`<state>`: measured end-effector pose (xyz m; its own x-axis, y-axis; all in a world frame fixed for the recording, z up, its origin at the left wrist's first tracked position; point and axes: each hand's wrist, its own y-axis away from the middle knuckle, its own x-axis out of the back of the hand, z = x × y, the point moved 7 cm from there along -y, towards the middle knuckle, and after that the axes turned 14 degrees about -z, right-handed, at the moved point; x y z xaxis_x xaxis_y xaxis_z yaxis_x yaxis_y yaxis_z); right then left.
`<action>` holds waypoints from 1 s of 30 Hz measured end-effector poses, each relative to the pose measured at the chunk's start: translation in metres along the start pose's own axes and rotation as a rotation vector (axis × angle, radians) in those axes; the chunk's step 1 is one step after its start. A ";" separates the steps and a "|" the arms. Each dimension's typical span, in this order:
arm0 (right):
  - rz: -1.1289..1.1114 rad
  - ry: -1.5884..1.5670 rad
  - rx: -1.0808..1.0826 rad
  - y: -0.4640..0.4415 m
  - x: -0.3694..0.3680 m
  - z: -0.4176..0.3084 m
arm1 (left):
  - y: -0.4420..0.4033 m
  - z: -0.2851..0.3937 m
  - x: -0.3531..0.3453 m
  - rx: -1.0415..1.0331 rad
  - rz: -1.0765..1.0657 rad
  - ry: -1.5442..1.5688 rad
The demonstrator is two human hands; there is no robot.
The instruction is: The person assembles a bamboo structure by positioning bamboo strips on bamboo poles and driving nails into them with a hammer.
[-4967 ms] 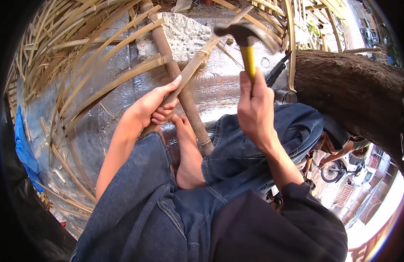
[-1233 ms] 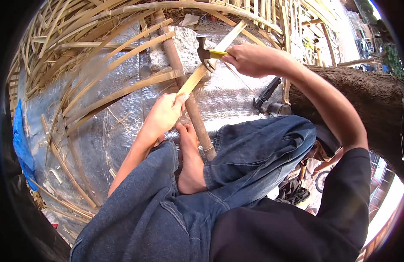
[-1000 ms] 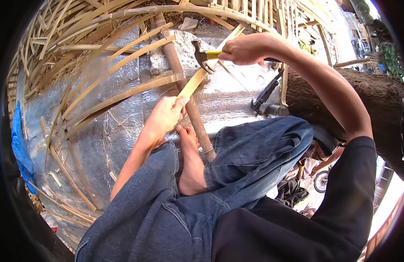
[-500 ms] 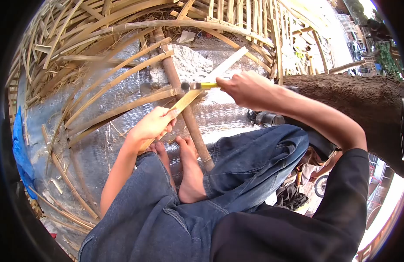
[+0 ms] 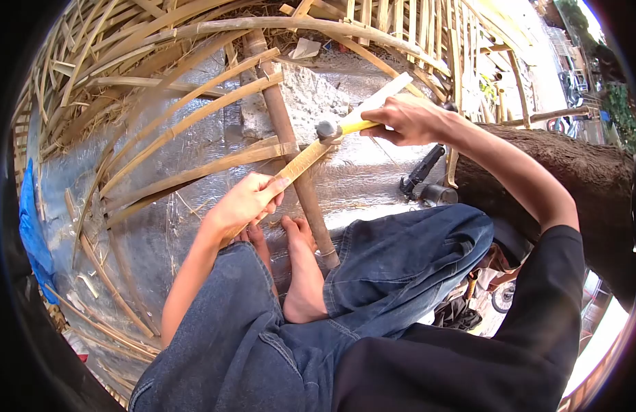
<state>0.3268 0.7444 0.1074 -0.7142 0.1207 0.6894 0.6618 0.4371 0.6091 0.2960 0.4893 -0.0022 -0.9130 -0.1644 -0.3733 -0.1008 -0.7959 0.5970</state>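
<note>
My left hand (image 5: 246,202) is closed around the lower part of a flat, pale bamboo strip (image 5: 301,163), which slants up to the right across a brown bamboo pole (image 5: 305,196). In my right hand (image 5: 411,120) is a hammer (image 5: 352,128) with a yellow handle and a rounded metal head. The hammer head is over the strip, just right of the pole; whether it touches the strip I cannot tell. Several curved bamboo strips (image 5: 201,168) meet the pole from the left. A rough concrete block (image 5: 301,96) lies behind the pole.
Woven bamboo slats (image 5: 143,41) curve along the back and left. A thick log (image 5: 558,165) lies to the right, near a black-handled tool (image 5: 426,168) and a metal cup (image 5: 439,195). Blue plastic (image 5: 34,230) lies at the far left. My bare foot (image 5: 304,288) is beside the pole.
The hammer has moved to the right along the strip, and its head has turned. My right hand has shifted right and slightly up. My left hand keeps its hold; the view has shifted slightly.
</note>
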 end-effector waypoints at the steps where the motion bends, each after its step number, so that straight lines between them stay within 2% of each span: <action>1: 0.029 -0.003 0.017 0.001 -0.001 0.001 | 0.000 0.000 0.000 0.005 0.004 0.004; 13: 0.022 -0.104 0.065 -0.005 -0.010 0.023 | -0.001 0.002 -0.006 0.008 -0.022 0.095; 16: -0.020 -0.073 0.013 -0.005 -0.015 0.025 | -0.002 0.001 -0.008 -0.021 -0.016 0.068; 20: 0.086 -0.122 0.120 -0.001 -0.022 0.026 | -0.004 -0.002 -0.008 -0.040 -0.021 0.091; 22: 0.257 -0.079 0.233 0.006 -0.018 0.016 | -0.003 -0.001 -0.006 -0.015 -0.028 0.055; 25: 0.037 -0.089 -0.099 0.012 -0.015 0.004 | 0.002 0.007 -0.003 0.020 -0.010 0.000; 26: 0.088 -0.115 -0.144 0.021 -0.010 -0.008 | 0.002 0.014 -0.005 0.005 0.036 -0.029; 27: 0.061 -0.207 -0.327 0.026 -0.016 -0.006 | 0.000 0.018 -0.007 -0.007 0.074 -0.053; 28: 0.132 -0.210 -0.339 0.029 -0.014 -0.007 | -0.006 0.023 -0.010 -0.031 0.127 -0.073; 29: 0.195 -0.214 -0.356 0.032 -0.006 -0.017 | -0.011 0.025 -0.011 -0.046 0.083 -0.040; 30: 0.099 -0.278 -0.432 0.035 -0.005 -0.021 | -0.014 0.017 -0.009 -0.026 0.042 0.004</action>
<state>0.3581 0.7397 0.1334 -0.6384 0.4007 0.6571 0.7206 0.0113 0.6932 0.2992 0.5115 0.0052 -0.9146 -0.2006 -0.3512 -0.0519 -0.8029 0.5938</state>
